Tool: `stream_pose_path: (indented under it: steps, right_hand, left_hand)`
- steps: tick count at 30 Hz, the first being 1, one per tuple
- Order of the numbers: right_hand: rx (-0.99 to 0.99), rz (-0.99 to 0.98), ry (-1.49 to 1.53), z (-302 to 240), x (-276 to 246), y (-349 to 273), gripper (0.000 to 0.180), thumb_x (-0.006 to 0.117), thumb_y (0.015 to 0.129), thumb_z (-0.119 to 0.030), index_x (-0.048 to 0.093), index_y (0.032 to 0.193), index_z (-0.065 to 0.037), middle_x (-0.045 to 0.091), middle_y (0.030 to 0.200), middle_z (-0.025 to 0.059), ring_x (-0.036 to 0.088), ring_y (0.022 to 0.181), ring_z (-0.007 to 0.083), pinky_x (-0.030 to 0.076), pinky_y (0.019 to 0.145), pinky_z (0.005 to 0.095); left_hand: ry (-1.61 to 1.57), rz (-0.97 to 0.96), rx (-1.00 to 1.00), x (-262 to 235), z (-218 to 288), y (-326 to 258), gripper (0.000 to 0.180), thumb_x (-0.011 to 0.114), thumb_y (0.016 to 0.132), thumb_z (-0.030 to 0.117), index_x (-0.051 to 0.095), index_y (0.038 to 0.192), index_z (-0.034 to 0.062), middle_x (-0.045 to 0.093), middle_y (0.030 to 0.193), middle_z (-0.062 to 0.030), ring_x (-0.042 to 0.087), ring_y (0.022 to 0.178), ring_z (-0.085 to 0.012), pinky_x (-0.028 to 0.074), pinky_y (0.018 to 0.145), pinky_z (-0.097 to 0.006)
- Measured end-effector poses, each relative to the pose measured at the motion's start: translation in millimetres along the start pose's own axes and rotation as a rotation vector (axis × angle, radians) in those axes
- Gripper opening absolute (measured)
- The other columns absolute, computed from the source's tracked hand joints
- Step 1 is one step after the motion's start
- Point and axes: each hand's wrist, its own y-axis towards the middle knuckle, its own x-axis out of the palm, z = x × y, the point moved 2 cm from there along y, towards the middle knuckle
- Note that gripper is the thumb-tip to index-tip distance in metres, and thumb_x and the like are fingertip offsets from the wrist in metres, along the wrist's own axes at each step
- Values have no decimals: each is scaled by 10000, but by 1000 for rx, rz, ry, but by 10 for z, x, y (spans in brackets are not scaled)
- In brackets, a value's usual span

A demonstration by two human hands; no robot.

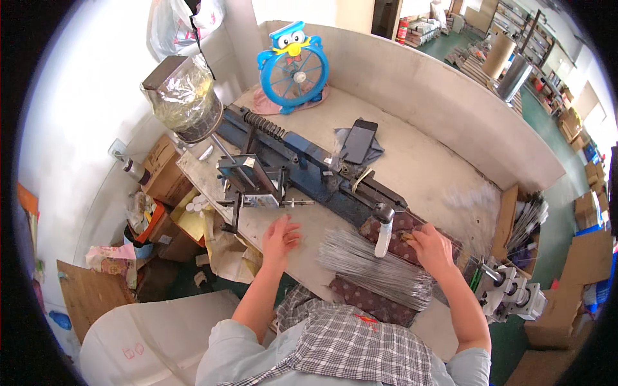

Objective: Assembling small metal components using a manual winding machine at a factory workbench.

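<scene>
Left fingers loosely apart, right fingers curled, hold unclear, silvery wire bundle between them

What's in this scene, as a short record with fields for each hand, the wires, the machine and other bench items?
Left hand: fingers loosely spread, nearest the metal fixture; nothing seen in its grip
Right hand: fingers bent, over the dotted cloth beside the wires; whether its grip holds anything is unclear
Wires: thin, silvery, bundled on the dotted cloth
Machine: long, dark blue, with a coil spring and pale-handled lever
Phone: dark, beyond the machine
Fan: blue, round, cartoon bird head
</scene>
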Motion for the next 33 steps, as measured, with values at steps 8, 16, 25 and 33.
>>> stream_pose_path:
  steps: [8, 16, 25, 33]
  right_hand:
    - [1, -10, -86, -44, -154, -206, 145, 682, 773, -198, 635, 823, -71, 525, 806, 90, 607, 716, 302, 500, 613, 412]
    - [64, -35, 181, -221, -732, -308, 194, 646, 805, -146, 657, 983, -71, 590, 834, 111, 604, 732, 325, 493, 635, 401]
    - [333, 146, 583, 347, -795, -225, 215, 629, 838, -137, 663, 1028, -43, 672, 822, 134, 631, 681, 202, 479, 624, 306]
    - [372, 161, 886, 547, -726, -488, 215, 644, 839, -149, 672, 1020, -38, 664, 771, 113, 590, 642, 140, 468, 618, 283]
  left_hand:
    - [-71, -197, -289, 264, 125, 337, 341, 656, 828, 410, 609, 911, 83, 618, 782, -13, 591, 694, -124, 478, 637, -284]
    - [-51, -123, -74, 279, 63, 250, 200, 624, 862, 267, 617, 863, 67, 624, 745, -22, 589, 680, -114, 468, 621, -258]
    - [108, -687, -30, 1497, -206, -990, 162, 589, 884, 155, 630, 837, 5, 635, 733, -53, 537, 599, -100, 435, 550, -236]
    - [157, -903, -50, 2312, -712, -1206, 181, 558, 932, 175, 652, 961, 23, 651, 822, -20, 506, 609, -42, 420, 560, -186]
